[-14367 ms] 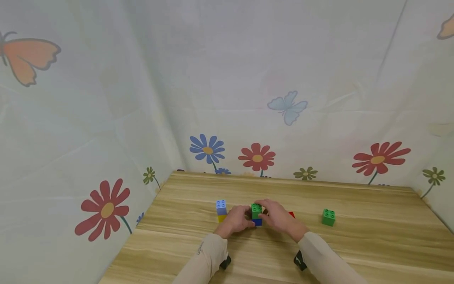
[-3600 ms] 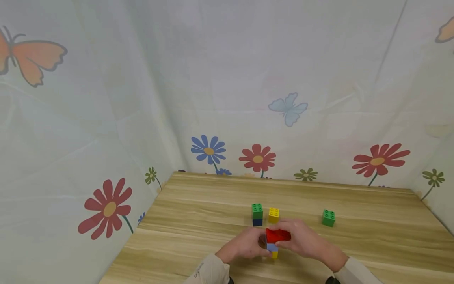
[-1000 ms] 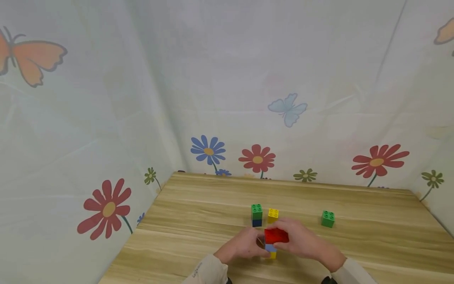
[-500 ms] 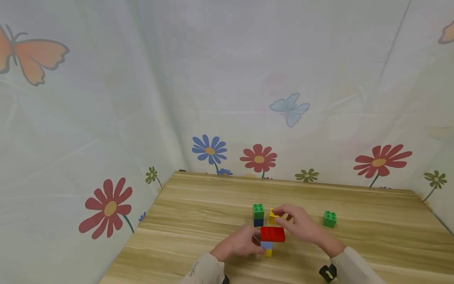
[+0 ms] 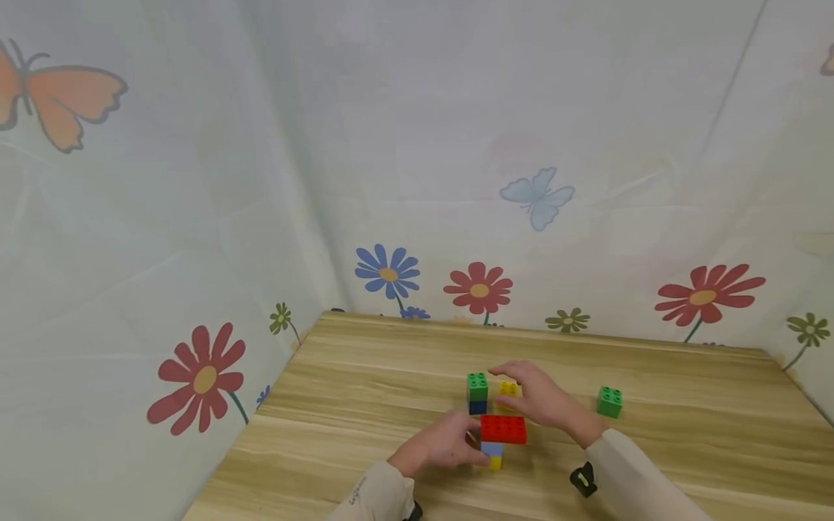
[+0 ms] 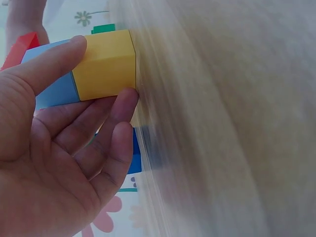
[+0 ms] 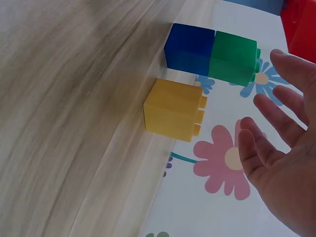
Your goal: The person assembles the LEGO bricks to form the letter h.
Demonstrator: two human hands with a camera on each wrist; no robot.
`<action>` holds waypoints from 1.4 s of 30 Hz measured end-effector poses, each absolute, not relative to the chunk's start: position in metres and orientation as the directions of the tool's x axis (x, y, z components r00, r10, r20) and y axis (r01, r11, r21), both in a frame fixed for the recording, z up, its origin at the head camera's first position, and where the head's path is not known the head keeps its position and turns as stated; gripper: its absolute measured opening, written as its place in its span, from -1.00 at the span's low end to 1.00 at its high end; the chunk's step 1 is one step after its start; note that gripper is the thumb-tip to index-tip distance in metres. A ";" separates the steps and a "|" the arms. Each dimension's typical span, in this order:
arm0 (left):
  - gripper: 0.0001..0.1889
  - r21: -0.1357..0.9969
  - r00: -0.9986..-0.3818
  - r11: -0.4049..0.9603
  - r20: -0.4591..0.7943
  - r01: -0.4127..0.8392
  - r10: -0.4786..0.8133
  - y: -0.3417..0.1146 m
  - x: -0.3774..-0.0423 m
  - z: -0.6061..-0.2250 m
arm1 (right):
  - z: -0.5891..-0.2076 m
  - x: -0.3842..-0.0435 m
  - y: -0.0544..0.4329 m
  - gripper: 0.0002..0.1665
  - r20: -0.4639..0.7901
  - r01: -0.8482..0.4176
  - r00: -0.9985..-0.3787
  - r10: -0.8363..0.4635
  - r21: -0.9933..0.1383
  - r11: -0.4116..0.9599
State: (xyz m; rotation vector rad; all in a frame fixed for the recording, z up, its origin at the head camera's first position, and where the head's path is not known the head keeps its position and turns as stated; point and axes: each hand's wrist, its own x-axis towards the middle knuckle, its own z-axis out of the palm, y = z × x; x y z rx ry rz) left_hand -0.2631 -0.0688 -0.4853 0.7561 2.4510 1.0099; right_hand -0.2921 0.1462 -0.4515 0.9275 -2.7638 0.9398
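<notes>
My left hand point(image 5: 446, 441) grips a stack of toy building blocks near the table's front. Its bottom is a yellow block point(image 6: 106, 64), a light blue block point(image 6: 54, 81) sits above, and a long red block point(image 5: 503, 428) lies across the top, jutting out to the right. In the left wrist view the thumb presses one side and the fingers curl along the other. My right hand point(image 5: 544, 394) holds nothing; its fingers reach out above a single yellow block point(image 7: 173, 109). Left of that block stands a green block point(image 7: 233, 57) on a dark blue block point(image 7: 190, 48).
A lone green block point(image 5: 609, 401) sits on the wooden table point(image 5: 378, 362) to the right. A whitish cloth point(image 5: 417, 145) printed with flowers and butterflies hangs behind the table and along its left side.
My right hand has let go of the red block and moved back to over the single yellow block. The left hand keeps its grip on the stack.
</notes>
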 end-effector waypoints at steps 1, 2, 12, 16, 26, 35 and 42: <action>-0.74 0.728 -0.783 0.599 -0.140 0.333 0.607 -0.069 -0.263 -0.486 | -0.451 -0.293 0.145 -0.43 0.253 -0.574 -0.810 -0.529 -0.524 0.629; -0.73 0.725 -0.782 0.600 -0.137 0.338 0.607 -0.069 -0.263 -0.486 | -0.452 -0.295 0.143 -0.42 0.250 -0.579 -0.806 -0.536 -0.523 0.626; -0.74 0.719 -0.780 0.597 -0.123 0.356 0.614 -0.070 -0.263 -0.483 | -0.459 -0.308 0.136 -0.44 0.257 -0.618 -0.774 -0.578 -0.506 0.602; -0.74 0.725 -0.783 0.592 -0.120 0.351 0.610 -0.069 -0.262 -0.482 | -0.461 -0.312 0.134 -0.44 0.260 -0.634 -0.760 -0.596 -0.496 0.593; -0.74 0.731 -0.786 0.590 -0.121 0.343 0.606 -0.069 -0.259 -0.480 | -0.467 -0.323 0.129 -0.44 0.218 -0.605 -0.773 -0.596 -0.537 0.588; -0.73 0.716 -0.786 0.601 -0.120 0.355 0.607 -0.069 -0.261 -0.482 | -0.470 -0.324 0.124 -0.48 0.198 -0.563 -0.802 -0.564 -0.568 0.601; -0.74 0.707 -0.797 0.615 -0.120 0.349 0.591 -0.069 -0.260 -0.482 | -0.471 -0.317 0.128 -0.53 0.180 -0.510 -0.843 -0.507 -0.566 0.648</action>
